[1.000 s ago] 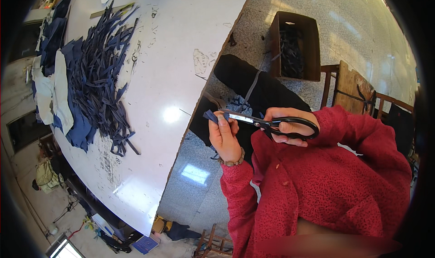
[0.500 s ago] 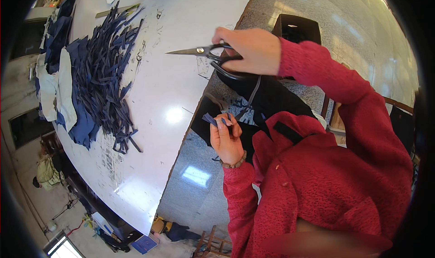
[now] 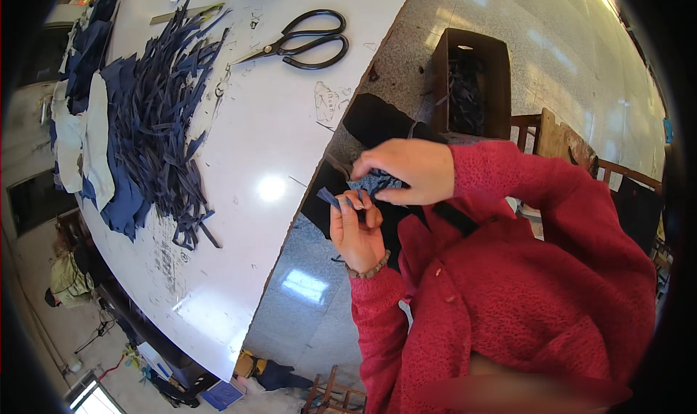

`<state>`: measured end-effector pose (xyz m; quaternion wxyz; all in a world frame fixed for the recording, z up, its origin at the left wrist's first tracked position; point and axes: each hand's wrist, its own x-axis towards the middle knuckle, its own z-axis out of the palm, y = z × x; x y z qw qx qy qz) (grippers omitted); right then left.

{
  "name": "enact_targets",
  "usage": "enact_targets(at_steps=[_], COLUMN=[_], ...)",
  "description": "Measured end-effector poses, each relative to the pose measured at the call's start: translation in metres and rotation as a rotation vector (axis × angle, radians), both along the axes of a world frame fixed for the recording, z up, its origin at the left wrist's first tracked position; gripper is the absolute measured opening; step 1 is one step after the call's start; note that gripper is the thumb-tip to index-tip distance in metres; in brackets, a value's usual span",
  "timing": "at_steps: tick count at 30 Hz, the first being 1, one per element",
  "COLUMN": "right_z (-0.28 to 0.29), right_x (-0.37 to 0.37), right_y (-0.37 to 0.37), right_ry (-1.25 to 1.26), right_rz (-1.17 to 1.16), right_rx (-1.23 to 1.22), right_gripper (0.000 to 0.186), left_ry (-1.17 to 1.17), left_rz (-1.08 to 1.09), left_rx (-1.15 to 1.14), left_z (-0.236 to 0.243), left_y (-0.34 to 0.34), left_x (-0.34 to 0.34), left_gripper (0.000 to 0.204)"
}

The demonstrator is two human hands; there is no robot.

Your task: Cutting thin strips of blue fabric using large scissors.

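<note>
Left hand (image 3: 357,232) pinching navy fabric strip (image 3: 327,195) between thumb and fingers, just off worktop (image 3: 239,283) edge. Right hand (image 3: 417,168) just beyond it, thumb and fingers parted. Black-handled scissors (image 3: 270,49) lying on worktop, blades pointing toward heap of navy strips (image 3: 165,116). Open box (image 3: 495,87) on floor (image 3: 559,58), dark strips inside.

Hands (image 3: 410,171): two
Scissors (image 3: 274,48): one pair
Strip heap (image 3: 163,123): one, strips uncountable
Bracelet (image 3: 370,271): one
White table (image 3: 239,196): one
Floor box (image 3: 496,87): one
</note>
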<state>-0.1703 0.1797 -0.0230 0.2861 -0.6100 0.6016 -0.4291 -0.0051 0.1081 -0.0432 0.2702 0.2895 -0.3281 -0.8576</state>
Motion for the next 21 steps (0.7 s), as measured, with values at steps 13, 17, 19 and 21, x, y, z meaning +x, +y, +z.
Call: enact_targets(at_steps=[13, 17, 19, 21], right_z=[-0.021, -0.017, -0.013, -0.009], right_x=[0.031, 0.030, 0.027, 0.027], right_y=[0.029, 0.026, 0.025, 0.025], right_ry=[0.182, 0.149, -0.046, -0.247], right_rz=[-0.140, -0.212, -0.321, -0.346], right_rx=[0.270, 0.185, 0.260, 0.213], right_gripper=[0.015, 0.014, 0.012, 0.011], left_ry=[-0.272, -0.287, -0.437, -0.567], left_rz=[0.047, 0.101, 0.119, 0.143], left_rx=[-0.129, -0.183, -0.422, -0.667], left_z=[-0.018, -0.020, -0.021, -0.021], left_y=[0.015, 0.016, 0.015, 0.013], left_x=[0.000, 0.000, 0.001, 0.002], left_gripper=[0.019, 0.020, 0.021, 0.022])
